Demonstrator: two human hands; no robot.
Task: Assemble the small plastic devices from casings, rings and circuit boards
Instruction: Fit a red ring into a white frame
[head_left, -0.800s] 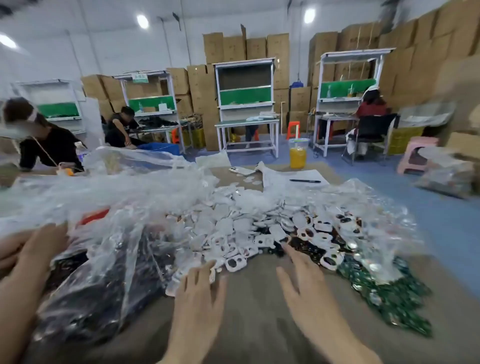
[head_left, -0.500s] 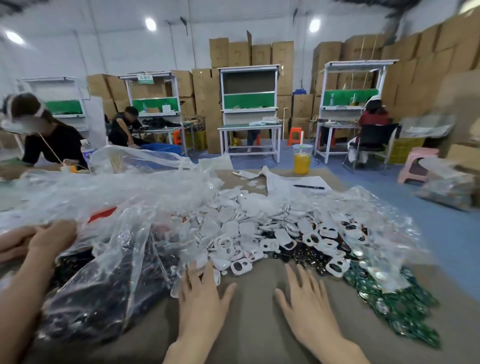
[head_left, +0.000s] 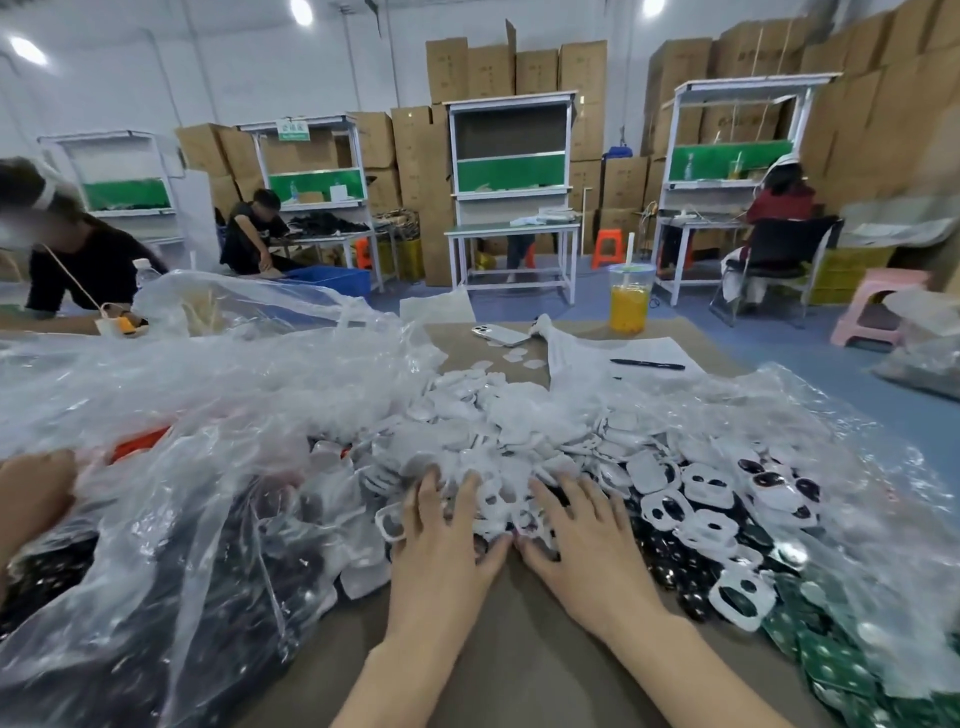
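A: Hands?
B: Both flat, fingers spread: left hand (head_left: 441, 551) and right hand (head_left: 589, 556) rest on white casings (head_left: 498, 431) heaped mid-table.
A: Containers?
B: The clear bag (head_left: 208, 467) holds dark parts (head_left: 156, 603); green circuit boards (head_left: 831, 660) lie under plastic sheet (head_left: 872, 525), right.

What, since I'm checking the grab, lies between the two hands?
Head view: white casing frames lie between the left hand and right hand; nearer the wearer, their thumbs almost touch.

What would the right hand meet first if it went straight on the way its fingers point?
The right hand would meet the heap of white casings at once; its fingertips seem to touch it.
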